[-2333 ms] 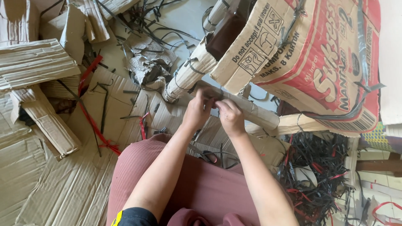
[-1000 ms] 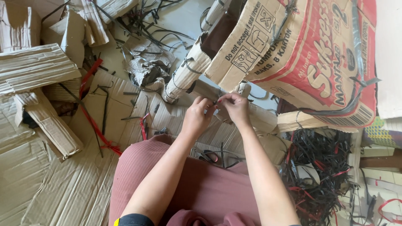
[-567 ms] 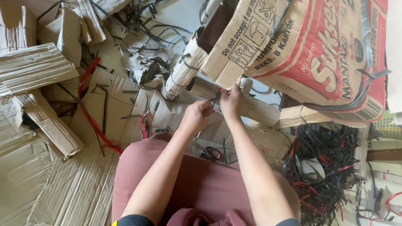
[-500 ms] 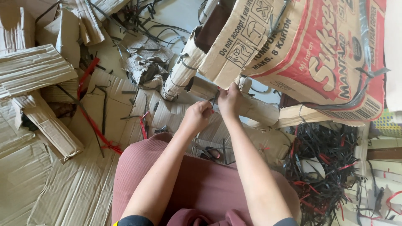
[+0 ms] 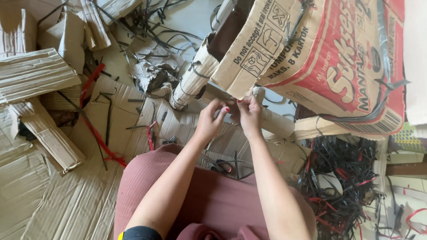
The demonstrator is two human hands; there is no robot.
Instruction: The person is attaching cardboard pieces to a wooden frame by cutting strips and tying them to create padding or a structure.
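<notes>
My left hand (image 5: 210, 121) and my right hand (image 5: 250, 115) meet fingertip to fingertip just under the lower corner of a large red-and-white printed cardboard box (image 5: 320, 58). Both pinch a thin black strap, which is mostly hidden by the fingers. The hands hover over a rolled cardboard tube (image 5: 276, 123) that lies under the box. A second rolled tube (image 5: 192, 82), bound with black straps, slants up along the box's left side.
Flattened cardboard sheets (image 5: 49, 195) and folded cardboard pieces (image 5: 35, 73) cover the floor at left. A red strap (image 5: 95, 133) lies across them. A heap of black and red straps (image 5: 342, 178) sits at right. My lap in pink trousers (image 5: 213, 195) fills the bottom.
My right hand dropped from the box's corner, and my left hand rose to meet it. The fingertips are pinched together again. The view shifted slightly.
</notes>
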